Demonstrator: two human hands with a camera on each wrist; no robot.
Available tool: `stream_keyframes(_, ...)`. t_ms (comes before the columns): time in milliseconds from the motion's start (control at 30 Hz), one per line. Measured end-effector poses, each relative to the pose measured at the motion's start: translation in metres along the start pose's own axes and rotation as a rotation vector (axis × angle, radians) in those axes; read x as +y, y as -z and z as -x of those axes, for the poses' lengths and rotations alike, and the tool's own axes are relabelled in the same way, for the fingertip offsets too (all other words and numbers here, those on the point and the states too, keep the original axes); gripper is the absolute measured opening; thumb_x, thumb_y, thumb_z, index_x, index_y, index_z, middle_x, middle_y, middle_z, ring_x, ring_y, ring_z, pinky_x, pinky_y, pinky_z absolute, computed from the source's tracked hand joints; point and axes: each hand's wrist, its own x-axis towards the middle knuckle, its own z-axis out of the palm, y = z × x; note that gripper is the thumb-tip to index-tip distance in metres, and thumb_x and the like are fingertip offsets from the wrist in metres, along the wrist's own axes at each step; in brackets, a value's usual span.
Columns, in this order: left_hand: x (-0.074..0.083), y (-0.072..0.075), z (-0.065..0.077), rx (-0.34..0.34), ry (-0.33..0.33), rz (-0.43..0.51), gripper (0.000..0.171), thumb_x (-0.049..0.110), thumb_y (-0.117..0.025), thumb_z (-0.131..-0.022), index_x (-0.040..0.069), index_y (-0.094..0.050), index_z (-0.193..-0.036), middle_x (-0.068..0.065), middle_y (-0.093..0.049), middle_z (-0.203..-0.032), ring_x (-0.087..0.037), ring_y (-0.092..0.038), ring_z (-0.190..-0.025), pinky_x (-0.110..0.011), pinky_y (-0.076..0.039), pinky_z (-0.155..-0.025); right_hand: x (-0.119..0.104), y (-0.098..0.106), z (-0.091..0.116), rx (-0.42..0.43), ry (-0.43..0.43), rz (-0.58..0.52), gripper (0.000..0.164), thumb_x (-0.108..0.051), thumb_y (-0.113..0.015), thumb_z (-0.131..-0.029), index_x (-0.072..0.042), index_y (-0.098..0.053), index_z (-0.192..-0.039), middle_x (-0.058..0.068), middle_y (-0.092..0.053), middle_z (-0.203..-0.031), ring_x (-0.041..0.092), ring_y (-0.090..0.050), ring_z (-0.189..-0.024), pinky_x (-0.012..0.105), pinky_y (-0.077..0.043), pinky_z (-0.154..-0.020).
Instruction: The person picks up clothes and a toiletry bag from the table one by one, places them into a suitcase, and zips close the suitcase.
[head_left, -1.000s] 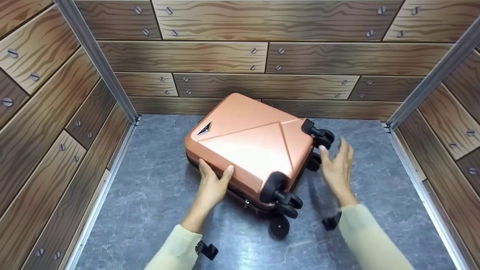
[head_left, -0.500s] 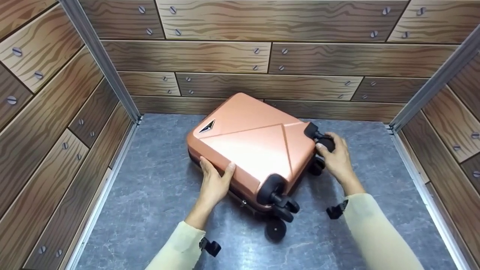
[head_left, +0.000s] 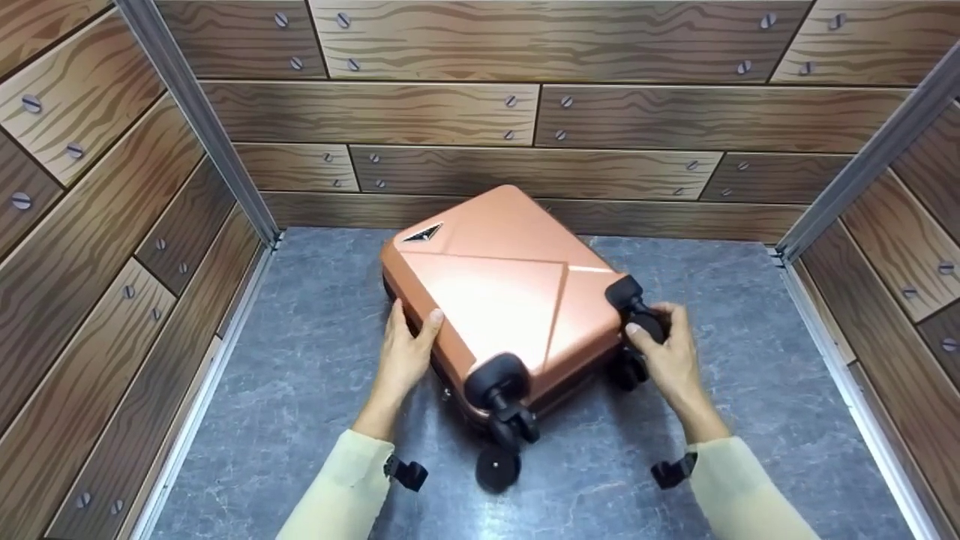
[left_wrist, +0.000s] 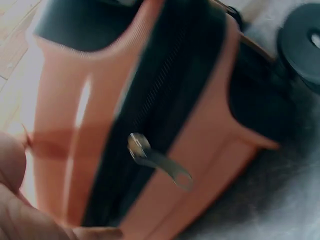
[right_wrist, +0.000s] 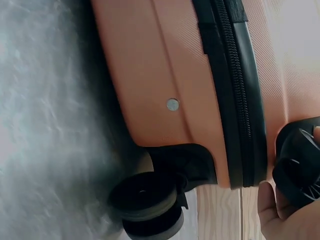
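Note:
A rose-gold hard-shell suitcase [head_left: 487, 300] lies flat on the floor, its wheeled end turned toward me. On its left side rests my left hand [head_left: 405, 349], thumb on the upper shell edge and extended fingers along the side. A metal zipper pull [left_wrist: 162, 162] hangs from the black zipper band in the left wrist view. My right hand [head_left: 671, 364] grips the upper right caster wheel [head_left: 646, 328] between thumb and fingers. Part of this hand is cut off in the right wrist view. Another black wheel [right_wrist: 145, 197] sits at the lower shell there.
Wood-plank-patterned walls [head_left: 450, 112] enclose the back and both sides, with metal posts [head_left: 202, 127] at the corners. Grey marbled floor [head_left: 300, 315] surrounds the suitcase. The suitcase's far corner is close to the back wall.
My right hand has come to the upper right wheel and taken hold of it. The suitcase has turned clockwise: its right wheels came nearer, its near wheels swung left. My left hand shifted left with it.

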Motion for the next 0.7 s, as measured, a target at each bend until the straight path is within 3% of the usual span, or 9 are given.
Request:
stream_keyframes(167, 0.008, 0.006, -0.001, -0.03, 0.043, -0.047, 0.081, 0.049, -0.05, -0.11, -0.003, -0.023, -0.166, -0.03, -0.034, -0.166, -0.045, -0.033, -0.154, -0.056, -0.027, -0.127, 0.003, -0.008, 0.019, 0.053, 0.05, -0.027, 0.053, -0.012, -0.07, -0.099, 0.001, -0.044, -0.142, 0.02, -0.056, -0.135, 0.022, -0.051, -0.118, 0.031, -0.036, -0.104)
stream_keyframes(400, 0.005, 0.004, -0.015, -0.08, 0.05, 0.034, 0.074, 0.046, -0.044, -0.112, 0.006, -0.018, -0.169, -0.025, -0.029, -0.169, -0.043, -0.029, -0.157, -0.055, -0.023, -0.129, 0.007, -0.019, 0.048, 0.14, 0.069, -0.079, 0.054, -0.009, -0.072, -0.095, 0.001, -0.044, -0.139, 0.017, -0.059, -0.128, 0.007, -0.053, -0.105, 0.021, -0.038, -0.096)
stream_keyframes(533, 0.005, 0.004, -0.027, -0.097, 0.037, 0.084, 0.073, 0.046, -0.045, -0.112, 0.007, -0.02, -0.169, -0.024, -0.03, -0.169, -0.041, -0.028, -0.158, -0.054, -0.022, -0.129, 0.007, -0.024, 0.059, 0.148, 0.08, -0.133, 0.055, -0.007, -0.071, -0.095, 0.004, -0.04, -0.139, 0.017, -0.056, -0.127, 0.013, -0.052, -0.106, 0.021, -0.038, -0.094)
stream_keyframes(700, 0.003, 0.002, -0.043, -0.121, 0.025, 0.147, 0.072, 0.047, -0.046, -0.112, 0.009, -0.023, -0.169, -0.018, -0.03, -0.171, -0.035, -0.026, -0.16, -0.049, -0.021, -0.131, 0.006, -0.027, 0.069, 0.164, 0.072, -0.103, 0.056, -0.01, -0.072, -0.094, 0.004, -0.038, -0.137, 0.019, -0.055, -0.128, 0.024, -0.051, -0.11, 0.029, -0.036, -0.097)
